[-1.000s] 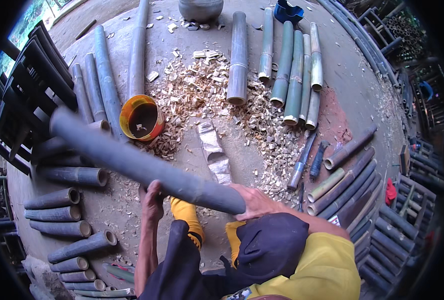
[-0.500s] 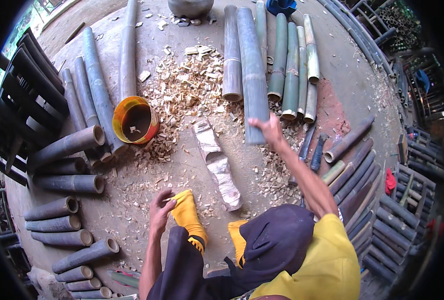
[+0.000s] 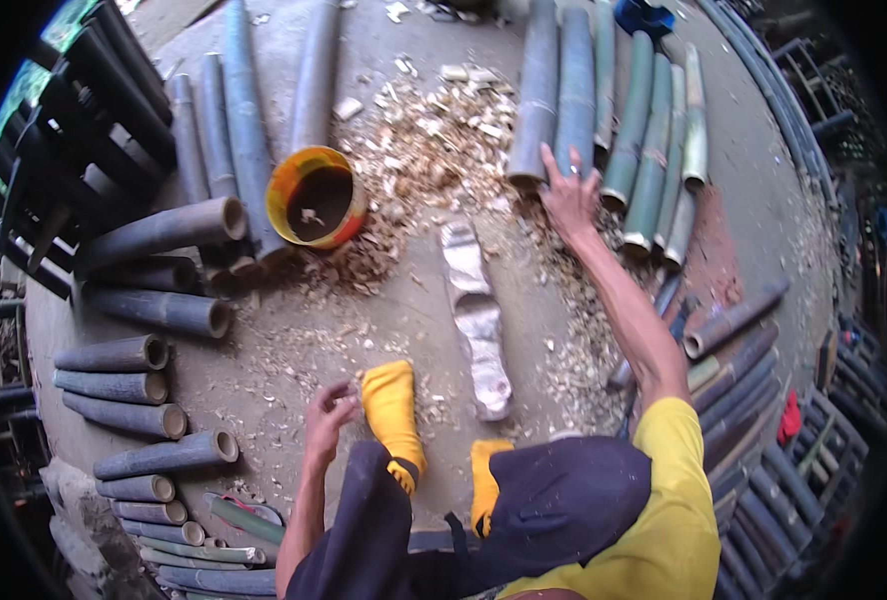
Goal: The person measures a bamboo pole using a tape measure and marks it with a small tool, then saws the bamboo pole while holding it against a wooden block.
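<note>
My right hand (image 3: 572,200) reaches forward with its fingers spread, at the near end of a grey-green bamboo pole (image 3: 576,95). The fingertips seem to rest on that end, which they partly hide. Close to its left lies a thicker grey bamboo pole (image 3: 537,90). My left hand (image 3: 330,412) hangs beside my left foot in a yellow sock (image 3: 392,405), its fingers loosely bent and apart, with nothing in them. A notched, pale wooden block (image 3: 476,310) lies on the ground between my hands.
Wood chips (image 3: 434,140) cover the ground ahead. A yellow-red bucket (image 3: 357,205) with dark contents stands left of them. Cut bamboo tubes (image 3: 164,310) line the left side, green poles (image 3: 654,140) the far right. Bladed tools (image 3: 676,315) lie by my right forearm, beside more bamboo pieces (image 3: 739,365).
The bamboo pole that my right hand held has moved forward into the row, and its fingers have opened off it. My left hand stays by my foot. The whole view has shifted somewhat.
</note>
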Motion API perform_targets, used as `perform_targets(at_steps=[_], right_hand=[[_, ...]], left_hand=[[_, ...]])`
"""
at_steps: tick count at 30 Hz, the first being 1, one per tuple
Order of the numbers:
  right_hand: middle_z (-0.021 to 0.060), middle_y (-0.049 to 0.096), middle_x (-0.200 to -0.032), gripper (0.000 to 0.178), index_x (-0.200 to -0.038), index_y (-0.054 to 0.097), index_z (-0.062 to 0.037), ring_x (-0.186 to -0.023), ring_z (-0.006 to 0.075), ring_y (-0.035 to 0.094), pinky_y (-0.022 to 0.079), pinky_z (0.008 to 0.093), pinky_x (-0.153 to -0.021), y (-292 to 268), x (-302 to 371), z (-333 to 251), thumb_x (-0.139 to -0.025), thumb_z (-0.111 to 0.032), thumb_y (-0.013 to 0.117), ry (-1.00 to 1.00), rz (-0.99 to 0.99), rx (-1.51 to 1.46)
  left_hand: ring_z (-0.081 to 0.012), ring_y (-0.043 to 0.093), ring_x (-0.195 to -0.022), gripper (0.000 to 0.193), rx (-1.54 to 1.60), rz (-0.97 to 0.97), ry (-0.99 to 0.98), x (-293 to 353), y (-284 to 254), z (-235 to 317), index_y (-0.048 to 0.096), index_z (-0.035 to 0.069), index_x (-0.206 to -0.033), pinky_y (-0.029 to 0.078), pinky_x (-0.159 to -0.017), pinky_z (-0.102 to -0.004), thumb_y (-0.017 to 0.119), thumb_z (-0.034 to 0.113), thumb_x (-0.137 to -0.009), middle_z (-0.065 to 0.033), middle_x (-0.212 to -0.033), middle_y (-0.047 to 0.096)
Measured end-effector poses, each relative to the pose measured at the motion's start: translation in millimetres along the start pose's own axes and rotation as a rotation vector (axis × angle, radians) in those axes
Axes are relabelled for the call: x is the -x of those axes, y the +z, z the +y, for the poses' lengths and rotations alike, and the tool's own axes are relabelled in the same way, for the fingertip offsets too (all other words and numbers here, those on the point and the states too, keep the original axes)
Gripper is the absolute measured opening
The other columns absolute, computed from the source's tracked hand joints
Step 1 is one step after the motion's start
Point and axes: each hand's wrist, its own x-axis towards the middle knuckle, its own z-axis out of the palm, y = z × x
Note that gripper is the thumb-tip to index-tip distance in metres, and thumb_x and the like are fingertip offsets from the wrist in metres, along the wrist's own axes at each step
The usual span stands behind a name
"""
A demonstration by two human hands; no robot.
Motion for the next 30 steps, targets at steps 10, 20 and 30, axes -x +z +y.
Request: perform_targets(at_steps=[10, 20, 30], right_hand=[[0.0209, 0.055, -0.118, 0.067, -0.136, 0.037, -0.0242, -0.097, 0.0357, 0.058, 0.04, 0.05, -0.089, -13.4, -101.1, 8.1, -0.075, -0.024, 0.065, -0.234, 0.231, 0.21], [0.016, 0.055, -0.111, 0.046, -0.124, 0.049, -0.0084, -0.097, 0.0251, 0.057, 0.052, 0.0367, -0.082, -99.1, 69.6, -260.1, -0.082, -0.015, 0.064, -0.973, -0.643, -0.246], [0.0237, 0.051, -0.113, 0.065, -0.122, 0.039, 0.0038, -0.105, 0.0363, 0.051, 0.045, 0.043, -0.086, -19.8, 121.0, -495.4, -0.075, -0.031, 0.067, -1.078, -0.251, -0.552]], left_hand=[[-0.0136, 0.059, -0.09, 0.039, -0.022, 0.215, 0.029, -3.5, -52.0, 4.8, 0.057, 0.004, -0.115, 0.049, -0.075, -0.0272, 0.065, 0.019, -0.08, -0.0058, -0.103, 0.061], [-0.0261, 0.06, -0.092, 0.048, -0.451, 0.873, 0.254, 5.4, -127.8, -45.1, 0.059, 0.004, -0.113, 0.047, -0.083, -0.0361, 0.07, 0.019, -0.069, -0.0131, -0.102, 0.062], [-0.0268, 0.04, -0.114, 0.063, -0.924, 0.968, 0.377, -5.8, -124.7, -83.6, 0.044, 0.011, -0.126, 0.031, -0.096, -0.0428, 0.064, 0.033, -0.07, -0.0084, -0.123, 0.043]])
